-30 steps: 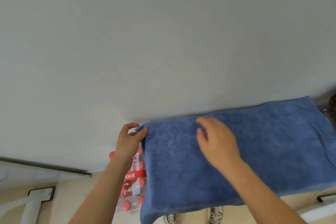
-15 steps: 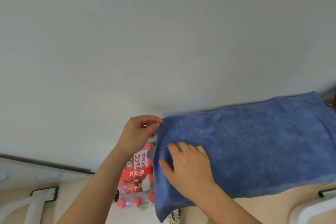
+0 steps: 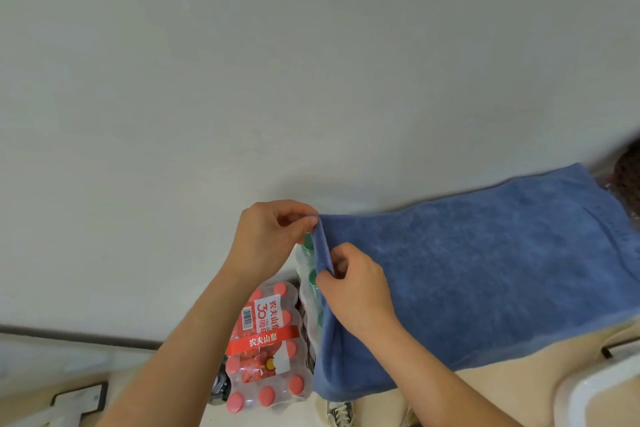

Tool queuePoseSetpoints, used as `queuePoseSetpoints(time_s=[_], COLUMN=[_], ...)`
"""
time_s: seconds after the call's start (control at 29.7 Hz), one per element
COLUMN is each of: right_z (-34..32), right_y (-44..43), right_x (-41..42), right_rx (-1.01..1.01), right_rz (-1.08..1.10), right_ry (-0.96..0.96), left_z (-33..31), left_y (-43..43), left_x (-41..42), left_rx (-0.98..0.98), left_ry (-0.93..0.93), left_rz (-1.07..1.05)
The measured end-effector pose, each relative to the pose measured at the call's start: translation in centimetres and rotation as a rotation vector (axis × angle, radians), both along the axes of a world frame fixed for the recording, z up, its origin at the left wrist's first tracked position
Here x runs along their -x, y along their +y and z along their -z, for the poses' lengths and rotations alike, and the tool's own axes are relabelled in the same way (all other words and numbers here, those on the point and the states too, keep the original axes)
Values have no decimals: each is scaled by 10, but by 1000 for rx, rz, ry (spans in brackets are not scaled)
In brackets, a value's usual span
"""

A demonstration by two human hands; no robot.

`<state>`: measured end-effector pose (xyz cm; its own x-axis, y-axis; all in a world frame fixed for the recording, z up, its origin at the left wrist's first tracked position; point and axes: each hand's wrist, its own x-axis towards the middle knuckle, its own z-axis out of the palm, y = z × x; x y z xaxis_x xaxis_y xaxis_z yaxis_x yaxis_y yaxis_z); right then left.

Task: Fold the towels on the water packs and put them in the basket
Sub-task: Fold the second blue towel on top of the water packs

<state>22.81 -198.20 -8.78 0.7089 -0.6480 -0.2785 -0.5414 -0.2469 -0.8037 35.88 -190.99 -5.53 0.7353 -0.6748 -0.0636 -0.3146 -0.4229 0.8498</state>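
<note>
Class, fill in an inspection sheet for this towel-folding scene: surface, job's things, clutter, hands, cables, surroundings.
Surface: green-capped bottle pack, mostly hidden under the towel.
Job's things: blue towel spread flat, near edge hanging down; white rim at lower right may be the basket, cannot tell.
Clutter: red-capped water pack, lower down, left of the towel.
Hands: left hand pinches the towel's far left corner; right hand pinches its left edge, nearer the person.
Cables: nothing seen.
Surroundings: plain grey wall; shoe below.
</note>
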Motion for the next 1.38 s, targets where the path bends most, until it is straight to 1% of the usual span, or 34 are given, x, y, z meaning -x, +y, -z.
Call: queuePoseSetpoints(time_s=[0.1,0.24,0.3,0.34,0.4,0.47,0.54,0.71,0.81,0.94,1.04,1.14,1.28,1.35,1.38], right_z=[-7,-12,-14,-15,-20,-27,-33,-38,-34,-36,-32,-21,-11,-2,4], right_y=[-12,-45,-60,-67,-81,-92,-102,-121,-135,-160,-186,-213,-247,-265,-273], right_x=[34,90,113,124,145,166,185,230,253,276,291,303,317,326,329], right_rx=[27,175,206,192,119,30,-71,-325,-368,-282,-244,-211,-50,30,72], right_rz=[-39,-3,34,53,53,-11,-26,90,231,405,528,681,835,847,836], right_ry=[33,185,232,225,180,155,99,-49,-165,-266,-235,-247,-163,-75,6], left_z=[6,13,15,15,12,9,6,-5,-11,-20,-22,-18,-12,-4,2], left_y=[-5,-13,-19,-23,-31,-40,-51,-87,-119,-173,-215,-259,-320,-347,-358], left_x=[4,8,8,8,11,14,20,49,65,93,114,131,150,159,163], left_rx=[0,38,65,81,111,145,188,290,343,336,347,350,331,295,262], left_ry=[-67,-61,-55,-48,-23,6,8,-36,-65,-42,-5,15,-17,-54,-86], left_rz=[-26,-122,-164,-180,-202,-222,-226,-129,-55,45,94,129,190,227,258])
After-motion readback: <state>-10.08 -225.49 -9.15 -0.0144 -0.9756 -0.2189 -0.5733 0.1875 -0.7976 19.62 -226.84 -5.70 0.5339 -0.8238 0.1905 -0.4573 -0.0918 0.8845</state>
